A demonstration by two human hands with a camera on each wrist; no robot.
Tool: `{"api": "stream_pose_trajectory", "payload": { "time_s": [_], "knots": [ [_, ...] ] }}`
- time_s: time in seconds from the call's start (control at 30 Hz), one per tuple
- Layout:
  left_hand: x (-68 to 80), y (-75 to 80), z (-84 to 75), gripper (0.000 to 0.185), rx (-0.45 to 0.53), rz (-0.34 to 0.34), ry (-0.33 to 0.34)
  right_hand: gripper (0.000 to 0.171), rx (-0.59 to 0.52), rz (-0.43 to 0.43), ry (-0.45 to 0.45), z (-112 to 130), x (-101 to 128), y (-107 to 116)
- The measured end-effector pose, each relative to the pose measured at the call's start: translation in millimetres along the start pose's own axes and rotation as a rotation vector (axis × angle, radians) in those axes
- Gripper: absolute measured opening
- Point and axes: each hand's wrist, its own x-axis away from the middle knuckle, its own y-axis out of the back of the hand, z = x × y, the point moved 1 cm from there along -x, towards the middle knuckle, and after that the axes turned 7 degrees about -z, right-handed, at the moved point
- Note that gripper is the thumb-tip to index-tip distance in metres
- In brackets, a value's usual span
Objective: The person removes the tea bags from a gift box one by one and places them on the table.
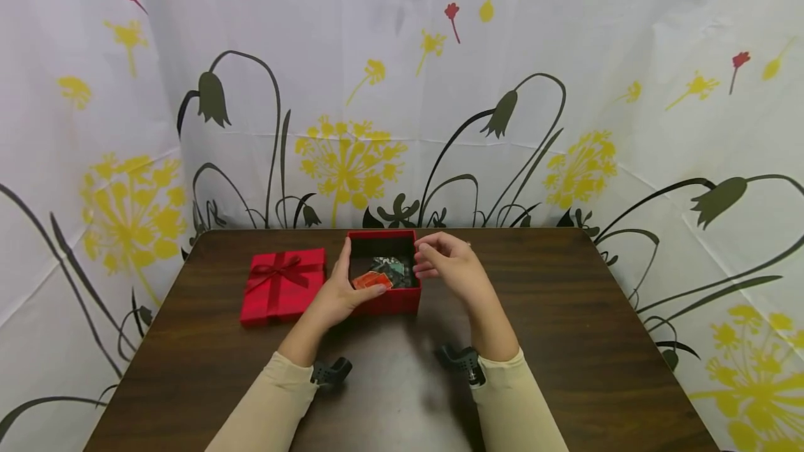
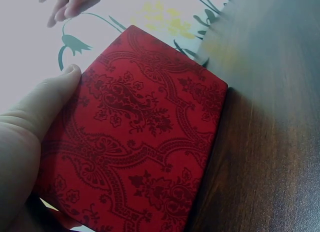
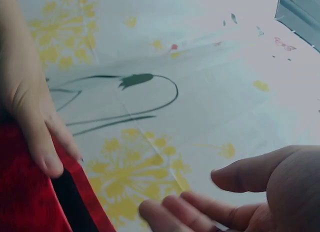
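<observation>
- The red box (image 1: 389, 303) stands with its top open on the dark wooden table (image 1: 603, 347), between the two hands, near the table's far edge.
- The left hand (image 1: 333, 297) grips the box at its near left corner: the fingers lie along the left outer side, and the thumb reaches over the near rim.
- From the left wrist, the box's patterned red wall fills much of the view, with the thumb lying at its upper edge.
- The right hand (image 1: 457, 267) is free of any load, its fingers loosely bent and thumb apart from them; it is just beside the box's right wall, and the right wrist view shows a gap between them.
- Inside the box, to the right of the left thumb and fingers, lie an orange piece (image 1: 372, 279) against the near wall and a greenish piece (image 1: 396, 268) farther right.
- The red lid (image 1: 301, 295), tied with a ribbon bow (image 1: 284, 270), lies on the table left of the box, near the left hand.
</observation>
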Motion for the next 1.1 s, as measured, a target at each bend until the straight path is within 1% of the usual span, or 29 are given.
{"api": "stream_pose_trajectory", "payload": {
  "time_s": [0.1, 0.23, 0.37, 0.47, 0.57, 0.67, 0.83, 0.93, 1.0, 1.1],
  "knots": [
    [-1.9, 1.2, -0.9, 0.131, -0.010, 0.002, 0.000, 0.032, -0.027, 0.036, -0.103, 3.3, -8.3, -9.3],
    [-1.7, 0.5, -0.3, 0.132, 0.010, 0.007, -0.001, 0.032, 0.019, 0.088, -0.229, 5.5, -21.1, -20.5],
    [-0.9, 0.1, 0.4, 0.132, 0.025, 0.013, -0.011, 0.032, 0.079, 0.123, -0.297, 5.8, -37.3, -29.6],
    [-0.6, 0.3, 0.4, 0.131, 0.026, 0.018, -0.018, 0.035, 0.118, 0.152, -0.337, 5.9, -50.6, -35.7],
    [-1.8, 1.7, -0.3, 0.132, 0.013, 0.019, -0.017, 0.039, 0.183, 0.197, -0.368, 8.1, -62.7, -41.3],
    [-3.1, 2.1, 0.2, 0.133, -0.004, 0.017, -0.019, 0.040, 0.243, 0.231, -0.379, 8.3, -72.5, -46.4],
    [-4.1, 1.4, 0.6, 0.129, 0.000, 0.021, -0.016, 0.040, 0.285, 0.207, -0.378, 3.3, -83.2, -52.4],
    [-4.3, 2.3, 0.1, 0.130, -0.010, 0.024, -0.013, 0.049, 0.282, 0.193, -0.395, 1.3, -87.0, -54.7],
    [-3.8, 2.4, 0.1, 0.131, -0.010, 0.023, -0.018, 0.059, 0.300, 0.201, -0.404, 0.4, -88.6, -55.9],
    [-2.7, 3.7, 0.3, 0.131, 0.001, 0.029, -0.023, 0.068, 0.374, 0.242, -0.406, -0.5, -92.5, -57.4]
  ]
}}
